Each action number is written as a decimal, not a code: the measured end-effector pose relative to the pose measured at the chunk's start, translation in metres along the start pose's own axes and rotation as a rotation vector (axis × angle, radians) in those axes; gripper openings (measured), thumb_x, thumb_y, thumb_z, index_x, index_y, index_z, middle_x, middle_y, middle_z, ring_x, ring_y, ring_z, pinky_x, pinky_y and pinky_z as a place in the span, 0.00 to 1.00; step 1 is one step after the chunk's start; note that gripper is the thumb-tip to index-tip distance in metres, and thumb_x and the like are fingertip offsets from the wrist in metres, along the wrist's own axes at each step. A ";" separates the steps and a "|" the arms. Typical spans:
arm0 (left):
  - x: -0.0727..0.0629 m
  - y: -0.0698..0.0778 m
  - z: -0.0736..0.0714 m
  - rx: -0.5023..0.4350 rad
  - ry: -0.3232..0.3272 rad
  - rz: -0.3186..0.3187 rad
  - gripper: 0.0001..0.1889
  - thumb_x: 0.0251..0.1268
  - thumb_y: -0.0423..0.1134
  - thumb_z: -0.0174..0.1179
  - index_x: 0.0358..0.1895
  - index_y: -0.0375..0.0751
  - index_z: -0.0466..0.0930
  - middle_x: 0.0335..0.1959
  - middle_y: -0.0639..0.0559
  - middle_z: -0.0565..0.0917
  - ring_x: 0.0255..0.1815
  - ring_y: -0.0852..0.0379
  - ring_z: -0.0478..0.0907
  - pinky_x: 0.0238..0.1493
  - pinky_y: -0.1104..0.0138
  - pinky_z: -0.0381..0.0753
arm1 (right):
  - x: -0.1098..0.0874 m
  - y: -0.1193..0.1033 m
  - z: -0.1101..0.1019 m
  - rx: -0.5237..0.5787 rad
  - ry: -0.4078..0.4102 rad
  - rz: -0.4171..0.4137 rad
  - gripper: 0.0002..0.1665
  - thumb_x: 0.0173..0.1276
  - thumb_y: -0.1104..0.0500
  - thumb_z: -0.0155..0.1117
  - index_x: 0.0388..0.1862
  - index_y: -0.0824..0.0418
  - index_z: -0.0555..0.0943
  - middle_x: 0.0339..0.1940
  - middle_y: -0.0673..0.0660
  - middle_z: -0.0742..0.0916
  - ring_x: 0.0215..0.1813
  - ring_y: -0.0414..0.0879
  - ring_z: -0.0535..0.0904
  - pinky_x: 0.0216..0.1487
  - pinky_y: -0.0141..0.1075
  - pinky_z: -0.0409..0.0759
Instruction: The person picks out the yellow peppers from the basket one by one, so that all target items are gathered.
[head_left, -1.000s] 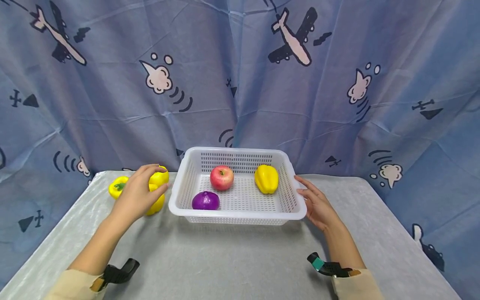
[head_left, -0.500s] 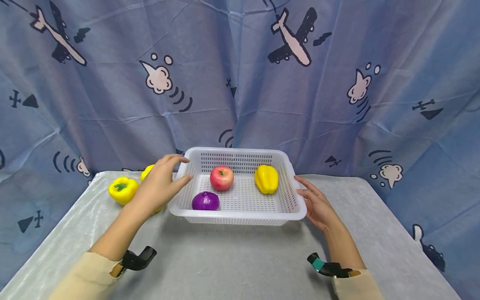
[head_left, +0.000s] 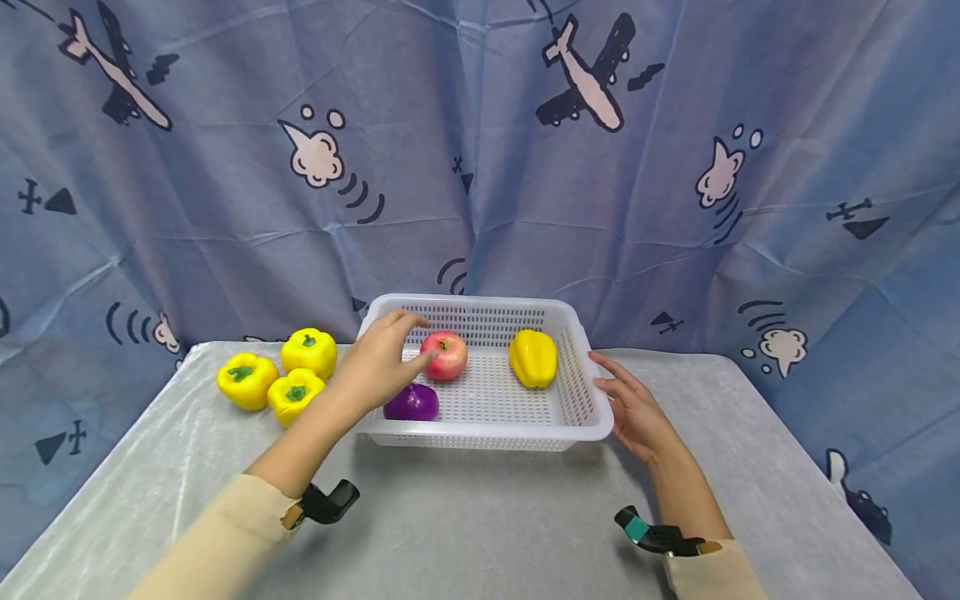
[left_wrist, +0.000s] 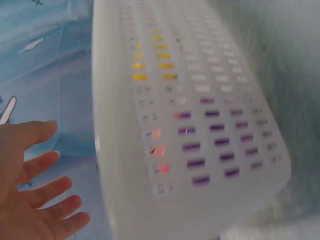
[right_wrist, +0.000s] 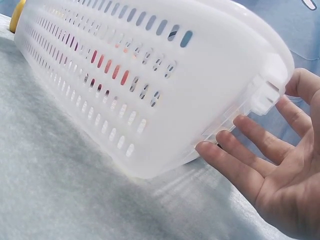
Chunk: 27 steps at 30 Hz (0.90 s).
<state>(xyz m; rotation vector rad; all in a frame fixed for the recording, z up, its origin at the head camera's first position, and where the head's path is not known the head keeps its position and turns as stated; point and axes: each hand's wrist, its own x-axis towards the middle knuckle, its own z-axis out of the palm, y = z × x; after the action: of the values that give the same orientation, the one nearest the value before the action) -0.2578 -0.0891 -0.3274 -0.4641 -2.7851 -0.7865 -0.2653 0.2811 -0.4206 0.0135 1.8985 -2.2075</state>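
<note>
In the head view a white slotted plastic basket holds a red apple, a purple onion and a yellow bell pepper. My left hand hovers above the basket's left end, thumb and fingers apart, nothing in its grasp. Its fingertips are close to the apple; whether they touch it I cannot tell. The left wrist view has the same hand with spread fingers beside the basket wall. At the basket's right end, my right hand rests its extended fingers against the side.
Left of the basket, three more yellow bell peppers stand grouped on the grey cloth: one at the left, one at the back and one in front. A blue curtain with airplane prints hangs behind the table.
From over the yellow peppers, my left hand has moved right, across the basket's left rim to the apple. Those peppers are now uncovered. The right hand and basket have stayed put.
</note>
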 end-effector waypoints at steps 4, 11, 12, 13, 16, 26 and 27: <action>0.007 0.008 0.014 -0.014 -0.004 0.036 0.23 0.65 0.45 0.68 0.61 0.42 0.79 0.63 0.44 0.79 0.64 0.44 0.76 0.66 0.50 0.78 | -0.001 0.000 -0.001 0.002 -0.004 -0.009 0.35 0.80 0.56 0.51 0.82 0.46 0.56 0.61 0.39 0.76 0.53 0.36 0.84 0.49 0.33 0.88; 0.018 0.021 0.035 -0.020 -0.014 0.062 0.22 0.65 0.46 0.67 0.60 0.43 0.80 0.62 0.45 0.80 0.64 0.46 0.77 0.65 0.51 0.79 | -0.002 -0.001 -0.001 0.007 -0.016 -0.020 0.35 0.80 0.57 0.51 0.83 0.49 0.56 0.59 0.39 0.78 0.52 0.37 0.84 0.48 0.32 0.88; 0.020 0.023 0.037 -0.017 -0.019 0.067 0.22 0.66 0.46 0.66 0.60 0.44 0.80 0.62 0.46 0.80 0.65 0.46 0.77 0.66 0.51 0.79 | -0.002 -0.001 -0.001 0.007 -0.016 -0.021 0.35 0.80 0.57 0.51 0.82 0.49 0.56 0.59 0.39 0.78 0.52 0.37 0.85 0.48 0.32 0.88; 0.021 0.026 0.039 -0.011 -0.024 0.073 0.22 0.66 0.47 0.66 0.60 0.44 0.80 0.62 0.46 0.80 0.64 0.46 0.77 0.66 0.51 0.79 | -0.002 -0.001 -0.001 0.007 -0.016 -0.023 0.35 0.80 0.57 0.51 0.82 0.49 0.56 0.59 0.39 0.78 0.52 0.38 0.85 0.47 0.32 0.88; 0.025 0.034 0.047 0.000 -0.047 0.087 0.22 0.66 0.47 0.67 0.61 0.45 0.80 0.60 0.46 0.81 0.59 0.47 0.80 0.62 0.53 0.82 | -0.002 -0.001 -0.001 0.002 -0.014 -0.020 0.35 0.80 0.56 0.51 0.82 0.48 0.56 0.59 0.39 0.78 0.52 0.38 0.85 0.48 0.33 0.88; 0.042 0.056 0.069 0.005 -0.116 0.078 0.24 0.68 0.48 0.65 0.64 0.45 0.78 0.65 0.46 0.79 0.65 0.47 0.78 0.64 0.51 0.81 | -0.002 0.000 -0.001 -0.005 -0.019 -0.029 0.35 0.80 0.56 0.51 0.82 0.49 0.56 0.59 0.38 0.79 0.51 0.38 0.85 0.47 0.32 0.88; 0.044 0.058 0.072 0.010 -0.124 0.080 0.24 0.69 0.49 0.65 0.64 0.45 0.78 0.65 0.46 0.79 0.65 0.47 0.78 0.64 0.51 0.81 | -0.002 0.001 -0.001 -0.001 -0.020 -0.029 0.35 0.80 0.56 0.51 0.83 0.49 0.56 0.58 0.38 0.79 0.51 0.38 0.85 0.47 0.32 0.88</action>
<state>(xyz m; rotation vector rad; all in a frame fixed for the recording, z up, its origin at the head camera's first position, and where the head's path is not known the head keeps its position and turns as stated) -0.2860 0.0068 -0.3476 -0.6389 -2.8611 -0.7507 -0.2632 0.2824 -0.4214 -0.0372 1.9007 -2.2172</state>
